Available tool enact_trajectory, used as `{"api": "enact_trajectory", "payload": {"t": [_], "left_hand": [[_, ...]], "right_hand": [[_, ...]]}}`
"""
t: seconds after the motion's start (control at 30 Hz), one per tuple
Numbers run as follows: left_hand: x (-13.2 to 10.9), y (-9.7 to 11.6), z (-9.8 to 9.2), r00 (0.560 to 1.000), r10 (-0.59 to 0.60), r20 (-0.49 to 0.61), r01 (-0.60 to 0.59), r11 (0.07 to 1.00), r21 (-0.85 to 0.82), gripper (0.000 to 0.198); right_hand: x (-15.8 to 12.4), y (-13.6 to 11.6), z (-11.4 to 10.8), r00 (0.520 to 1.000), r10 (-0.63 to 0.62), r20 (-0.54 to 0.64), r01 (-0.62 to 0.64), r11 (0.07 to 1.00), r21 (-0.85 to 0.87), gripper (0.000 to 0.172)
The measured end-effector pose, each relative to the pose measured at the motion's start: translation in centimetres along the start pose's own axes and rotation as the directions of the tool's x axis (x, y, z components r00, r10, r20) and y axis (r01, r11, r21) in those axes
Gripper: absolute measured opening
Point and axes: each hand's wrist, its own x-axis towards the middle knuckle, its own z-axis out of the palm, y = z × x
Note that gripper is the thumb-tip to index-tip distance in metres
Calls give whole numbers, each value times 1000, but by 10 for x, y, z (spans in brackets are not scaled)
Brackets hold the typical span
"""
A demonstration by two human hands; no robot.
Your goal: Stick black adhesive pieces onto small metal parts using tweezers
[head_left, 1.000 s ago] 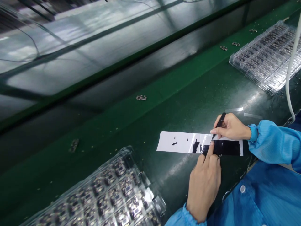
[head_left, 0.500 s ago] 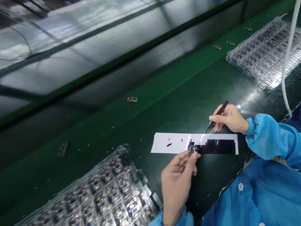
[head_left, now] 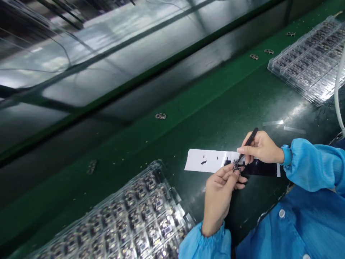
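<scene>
My left hand [head_left: 219, 192] pinches a small metal component [head_left: 236, 167] between thumb and fingertips, held just above a white sheet [head_left: 207, 160] that carries black sticker pieces. My right hand [head_left: 260, 147] grips black tweezers [head_left: 246, 145] like a pen, their tips touching the component. The sheet lies flat on the green work surface [head_left: 188, 118]. Both arms wear blue sleeves.
A clear plastic tray of small parts [head_left: 126, 219] lies at the lower left, another tray [head_left: 309, 61] at the upper right. Loose components [head_left: 161, 116] are scattered on the green belt. A white cable [head_left: 338, 93] hangs at the right edge. Two clear strips [head_left: 283, 126] lie near the sheet.
My left hand lifted off the sheet with a small component and now holds it up. My right hand brought the tweezers' tips from the sheet onto the component.
</scene>
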Motion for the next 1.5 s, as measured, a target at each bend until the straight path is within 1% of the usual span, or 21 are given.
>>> {"api": "enact_trajectory", "payload": {"t": [0.27, 0.47, 0.57, 0.83, 1.03, 1.23, 1.37, 1.5], "left_hand": [[-1, -2, -3, 1000, -4, 6, 4, 999, -40, 38], [-1, 0, -3, 999, 0, 42, 1, 1000, -28, 36], [-1, -1, -3, 999, 1, 46, 0, 1000, -29, 35], [-1, 1, -3, 1000, -22, 9, 22, 1000, -21, 37], [1, 1, -2, 999, -43, -21, 43, 999, -24, 39], [-1, 1, -2, 998, -43, -38, 42, 999, -10, 36], [-1, 1, -2, 998, -49, -38, 48, 998, -38, 37], [-1, 1, -2, 997, -63, -50, 60, 996, -59, 40]], "right_hand": [[-2, 0, -2, 1000, 15, 22, -15, 1000, -18, 37], [-3, 0, -2, 996, 29, 83, -26, 999, -32, 36], [-4, 0, -1, 995, 19, 93, -15, 999, -45, 36], [-6, -1, 2, 996, 11, 87, -5, 997, -77, 37], [-5, 2, 3, 997, 13, 76, -10, 999, -33, 36], [-7, 4, 4, 997, -1, 77, 2, 1000, -12, 37], [-9, 5, 5, 996, -34, 83, 34, 999, -2, 33], [-9, 6, 4, 996, -35, 84, 36, 999, -13, 33]]}}
